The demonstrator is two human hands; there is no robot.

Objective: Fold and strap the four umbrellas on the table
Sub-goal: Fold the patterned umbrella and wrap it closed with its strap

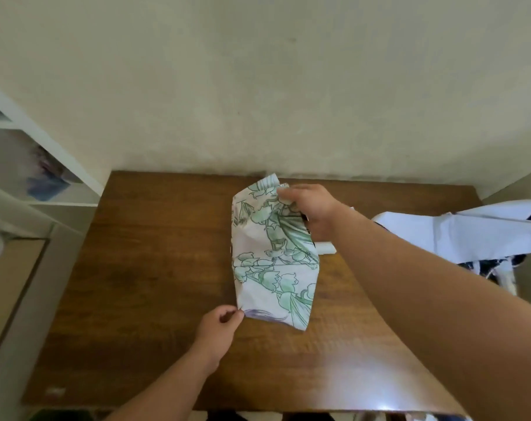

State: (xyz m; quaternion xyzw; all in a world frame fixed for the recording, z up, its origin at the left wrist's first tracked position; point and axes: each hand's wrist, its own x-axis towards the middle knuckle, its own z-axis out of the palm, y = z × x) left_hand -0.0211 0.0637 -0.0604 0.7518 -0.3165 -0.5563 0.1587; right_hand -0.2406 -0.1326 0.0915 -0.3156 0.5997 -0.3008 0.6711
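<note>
On the left side, near the front of the wooden worktop (136, 268), the left hand (220, 331) is low and close to the person's body; its thumb and fingers are curled together and pinch the near left corner of the floral umbrella (273, 253), just where the white cloth with green flowers ends in a small purple part. This umbrella lies in the middle of the worktop, and its long axis runs away from the person, from the near edge toward the wall, a little tilted to the right at the near end. The canopy is flat and loose, not yet rolled, and no strap is visible around it. At the far end, the right hand (309, 211) comes from the right side with a long stretched arm; its fingers are bent down on the top of the cloth and grip it near the tip, so both hands hold the same umbrella at opposite ends. The left hand is nearer to the person, the right one is farther. I judge that the next move is to gather or roll the cloth around this long axis. Further right, at the edge of the worktop, a white umbrella (470, 232) lies unfolded, well apart from the hands.
</note>
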